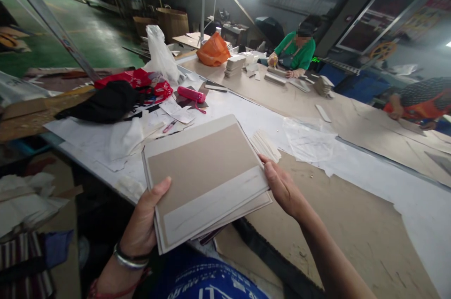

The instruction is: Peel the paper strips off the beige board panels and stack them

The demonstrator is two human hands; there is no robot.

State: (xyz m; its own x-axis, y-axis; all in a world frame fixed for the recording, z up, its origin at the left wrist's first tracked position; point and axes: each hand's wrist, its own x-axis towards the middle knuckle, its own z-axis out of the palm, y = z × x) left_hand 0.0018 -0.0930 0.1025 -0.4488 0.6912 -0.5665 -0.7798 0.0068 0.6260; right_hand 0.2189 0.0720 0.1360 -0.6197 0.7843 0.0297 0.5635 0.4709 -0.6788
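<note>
A stack of flat covered boards, beige with pale grey strips along its edges, is held tilted in front of my body. My left hand grips its left side, the thumb lying on the top face. On the far right corner my right hand pinches the edge, fingers mostly hidden beneath. The lower boards are fanned out slightly at the near right. Just behind my right hand lies a bundle of white strips on the table.
A pink pouch, a black bag and an orange bag lie on the long table. Clear plastic film is to the right. Across the table, a person in green and another in an orange apron handle pieces.
</note>
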